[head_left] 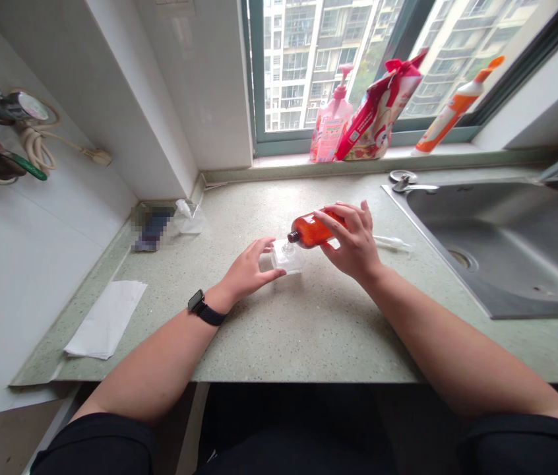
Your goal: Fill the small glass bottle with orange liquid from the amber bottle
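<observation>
On the pale green speckled counter point(254, 336) stands a small clear container point(287, 257). My left hand point(248, 269) grips it from the left, with the thumb at its near side and the fingers at its far side. An orange-red bottle point(311, 229) is in my right hand point(355, 244), tilted nearly level, its dark neck pointing left over the container's top. Whether liquid is flowing cannot be made out. Behind my right hand a clear plastic-looking item point(395, 244) lies on the counter.
A steel sink point(506, 244) is on the right. White paper point(105, 320), a blurred dark object point(153, 227) and a clear holder with tissue point(188, 218) are at left. A pink pump bottle point(331, 125), red pouch point(378, 115) and orange-white bottle point(450, 117) stand on the windowsill.
</observation>
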Demonstrator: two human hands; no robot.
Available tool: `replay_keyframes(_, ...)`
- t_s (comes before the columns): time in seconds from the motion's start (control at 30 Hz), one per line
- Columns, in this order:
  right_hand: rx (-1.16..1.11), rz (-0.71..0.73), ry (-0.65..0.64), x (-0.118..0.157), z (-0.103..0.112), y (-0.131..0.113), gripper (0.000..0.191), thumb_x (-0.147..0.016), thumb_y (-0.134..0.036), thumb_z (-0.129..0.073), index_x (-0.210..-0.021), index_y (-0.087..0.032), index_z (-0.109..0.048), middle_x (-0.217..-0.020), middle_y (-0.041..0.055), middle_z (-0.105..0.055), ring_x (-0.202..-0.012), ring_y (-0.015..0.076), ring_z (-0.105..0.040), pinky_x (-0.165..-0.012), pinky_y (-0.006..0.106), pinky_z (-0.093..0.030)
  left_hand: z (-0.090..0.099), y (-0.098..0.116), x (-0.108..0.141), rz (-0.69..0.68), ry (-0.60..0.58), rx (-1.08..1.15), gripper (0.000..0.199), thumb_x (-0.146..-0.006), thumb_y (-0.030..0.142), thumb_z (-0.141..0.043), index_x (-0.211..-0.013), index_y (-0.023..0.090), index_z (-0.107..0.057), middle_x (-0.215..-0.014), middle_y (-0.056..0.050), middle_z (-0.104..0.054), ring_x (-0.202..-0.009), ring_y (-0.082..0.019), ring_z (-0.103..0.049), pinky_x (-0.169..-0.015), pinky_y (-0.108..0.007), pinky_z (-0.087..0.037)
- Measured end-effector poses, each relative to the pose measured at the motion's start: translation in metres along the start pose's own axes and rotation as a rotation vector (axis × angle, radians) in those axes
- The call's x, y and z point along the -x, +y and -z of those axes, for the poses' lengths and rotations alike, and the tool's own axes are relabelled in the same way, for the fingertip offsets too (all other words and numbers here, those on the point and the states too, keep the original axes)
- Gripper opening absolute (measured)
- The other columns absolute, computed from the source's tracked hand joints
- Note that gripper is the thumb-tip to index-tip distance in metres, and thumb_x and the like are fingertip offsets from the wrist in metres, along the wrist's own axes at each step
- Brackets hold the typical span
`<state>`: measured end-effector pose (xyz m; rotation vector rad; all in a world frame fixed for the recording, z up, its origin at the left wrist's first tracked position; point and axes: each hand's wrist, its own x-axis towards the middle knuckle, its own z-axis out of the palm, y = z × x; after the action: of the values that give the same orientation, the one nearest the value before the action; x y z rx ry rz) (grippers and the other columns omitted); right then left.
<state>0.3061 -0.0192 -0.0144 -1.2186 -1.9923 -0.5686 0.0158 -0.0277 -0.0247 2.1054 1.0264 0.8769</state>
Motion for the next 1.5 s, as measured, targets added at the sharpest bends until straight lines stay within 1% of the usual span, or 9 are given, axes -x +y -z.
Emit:
replay_keyframes(0.2,-0.004,-0.009,-0.017,0.0004,-0.0004,0.0011,0.100,-0.084,-0.014,-0.075,-0.165,-0.052,-0.030,-0.143,0.0036,-0.062,-0.140,0.0363,-0.057,-0.131,0.071,-0.027,0.0003,-0.0003,0.0006,-0.001,-0.002,0.000,0.073,-0.088,0.048,-0.087,-0.149,0.026,-0.053,-0.148,-0.016,-0.063,-0.127,-0.033,-0.071,-0.111,-0.058,-0.057)
replay_keyframes(0.37,-0.009,0.000,-0.012,0.0012,-0.0012,0.0024,0.102,-0.085,-0.014,-0.076,-0.166,-0.051,-0.028,-0.145,0.0031,-0.062,-0.140,0.0350,-0.056,-0.132,0.069,-0.025,0.0000,0.0000,0.0003,-0.001,0.002,0.009,0.073,-0.087,0.044,-0.088,-0.148,0.025,-0.053,-0.147,-0.017,-0.063,-0.126,-0.033,-0.071,-0.112,-0.057,-0.056)
replay_keyframes(0.5,-0.008,0.022,0.016,0.0011,-0.0010,0.0022,0.099,-0.085,-0.013,-0.075,-0.165,-0.050,-0.031,-0.143,0.0038,-0.062,-0.138,0.0340,-0.057,-0.132,0.069,-0.026,-0.0004,-0.0002,0.0002,-0.001,0.005,0.009,0.073,-0.087,0.043,-0.089,-0.148,0.023,-0.053,-0.147,-0.017,-0.064,-0.126,-0.032,-0.071,-0.112,-0.057,-0.056)
replay_keyframes(0.6,0.004,0.017,0.010,0.0009,-0.0007,0.0016,0.098,-0.084,-0.013,-0.075,-0.165,-0.049,-0.032,-0.141,0.0046,-0.062,-0.138,0.0350,-0.058,-0.131,0.070,-0.027,-0.0002,-0.0004,0.0002,-0.005,0.005,0.010,0.073,-0.087,0.042,-0.089,-0.147,0.023,-0.053,-0.147,-0.017,-0.064,-0.126,-0.032,-0.071,-0.112,-0.056,-0.056)
replay_keyframes(0.7,0.008,0.004,-0.008,0.0008,-0.0004,0.0012,0.100,-0.084,-0.013,-0.075,-0.165,-0.050,-0.030,-0.142,0.0042,-0.062,-0.140,0.0360,-0.057,-0.131,0.071,-0.027,0.0003,-0.0001,0.0001,-0.005,0.003,0.009,0.073,-0.087,0.043,-0.089,-0.147,0.024,-0.053,-0.148,-0.017,-0.064,-0.126,-0.032,-0.071,-0.112,-0.056,-0.057)
replay_keyframes(0.9,-0.008,0.019,0.033,0.0005,-0.0004,0.0014,0.102,-0.085,-0.013,-0.076,-0.166,-0.053,-0.028,-0.143,0.0030,-0.062,-0.138,0.0337,-0.058,-0.132,0.068,-0.027,0.0003,0.0002,0.0002,-0.002,0.004,0.010,0.073,-0.087,0.043,-0.089,-0.147,0.024,-0.053,-0.147,-0.016,-0.064,-0.127,-0.032,-0.071,-0.113,-0.057,-0.056)
replay_keyframes(1.1,-0.005,0.007,0.010,0.0008,-0.0009,0.0022,0.106,-0.084,-0.013,-0.077,-0.167,-0.054,-0.025,-0.145,0.0018,-0.062,-0.139,0.0342,-0.057,-0.133,0.068,-0.025,0.0003,-0.0001,0.0004,-0.007,0.001,0.006,0.073,-0.087,0.043,-0.088,-0.148,0.025,-0.053,-0.147,-0.016,-0.064,-0.126,-0.033,-0.071,-0.112,-0.058,-0.057)
replay_keyframes(1.33,-0.002,0.023,0.030,0.0000,0.0006,0.0010,0.099,-0.085,-0.013,-0.076,-0.164,-0.052,-0.031,-0.141,0.0035,-0.062,-0.138,0.0341,-0.059,-0.131,0.070,-0.028,0.0004,0.0004,0.0002,-0.001,0.000,0.010,0.073,-0.087,0.043,-0.089,-0.147,0.024,-0.053,-0.147,-0.017,-0.064,-0.126,-0.033,-0.071,-0.112,-0.058,-0.057)
replay_keyframes(1.5,0.001,0.027,0.035,-0.0004,0.0009,0.0009,0.098,-0.085,-0.013,-0.076,-0.164,-0.051,-0.032,-0.139,0.0042,-0.063,-0.137,0.0345,-0.059,-0.130,0.071,-0.030,0.0004,0.0014,0.0002,-0.002,0.003,0.008,0.072,-0.087,0.043,-0.089,-0.148,0.025,-0.053,-0.147,-0.016,-0.064,-0.126,-0.033,-0.071,-0.112,-0.057,-0.057)
